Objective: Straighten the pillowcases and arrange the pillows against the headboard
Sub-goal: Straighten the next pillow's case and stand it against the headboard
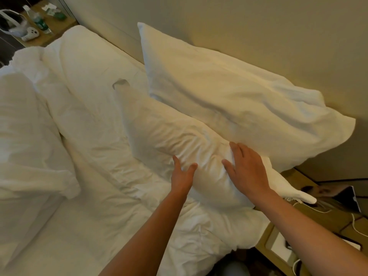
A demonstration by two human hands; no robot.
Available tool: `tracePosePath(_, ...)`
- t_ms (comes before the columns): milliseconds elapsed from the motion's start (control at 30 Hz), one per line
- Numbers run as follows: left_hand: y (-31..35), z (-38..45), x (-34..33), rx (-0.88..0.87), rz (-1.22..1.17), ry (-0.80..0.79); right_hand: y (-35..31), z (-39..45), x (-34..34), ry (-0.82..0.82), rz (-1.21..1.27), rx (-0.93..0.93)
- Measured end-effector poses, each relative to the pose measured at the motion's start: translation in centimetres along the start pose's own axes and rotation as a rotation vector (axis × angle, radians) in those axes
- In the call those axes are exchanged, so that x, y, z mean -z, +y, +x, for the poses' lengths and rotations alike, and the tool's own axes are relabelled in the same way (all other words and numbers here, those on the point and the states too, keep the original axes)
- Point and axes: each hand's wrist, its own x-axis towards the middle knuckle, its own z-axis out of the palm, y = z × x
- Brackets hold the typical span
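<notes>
A white pillow [229, 96] leans upright against the beige headboard [258, 32] at the right. In front of it a second white pillow [159, 128] lies on the bed, its case wrinkled. My left hand [182, 174] grips that pillow's near edge, thumb and fingers pinching the fabric. My right hand [248, 168] lies flat on the same pillow's right end, fingers spread. A third white pillow [79, 62] lies further left along the headboard.
A rumpled white duvet [29, 136] covers the bed's left side. A wooden nightstand [49, 22] at the far left holds bottles and a controller. Another nightstand [328, 216] at the right carries cables and a tablet.
</notes>
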Motion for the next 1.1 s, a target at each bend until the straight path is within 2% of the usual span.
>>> tracePosePath(133, 0.0, -2.1, -0.9, 0.005, 0.052, -0.026, 1.7, -1.7, 0.3, 0.003, 0.007, 0.022)
tracePosePath(333, -0.4, -6.2, -3.6, 0.043, 0.097, -0.028, 4.2, -2.5, 0.7, -0.084, -0.007, 0.105)
tracePosePath(600, -1.6, -11.3, -5.4, 0.156, -0.12, -0.023, 6.0, -3.1, 1.3, -0.174, 0.078, 0.206)
tracePosePath(733, -2.9, -14.3, -3.7, 0.128, -0.203, 0.055, 5.4, -4.8, 2.4, -0.212, 0.118, 0.258)
tracePosePath(867, -5.2, -18.5, -0.4, 0.091, -0.318, 0.153, 3.4, -7.9, 3.5, -0.263, 0.149, 0.395)
tracePosePath(1100, -13.9, -29.5, 6.7, 0.066, -0.501, 0.461, -3.7, -17.5, 2.2, -0.582, 0.204, 0.589)
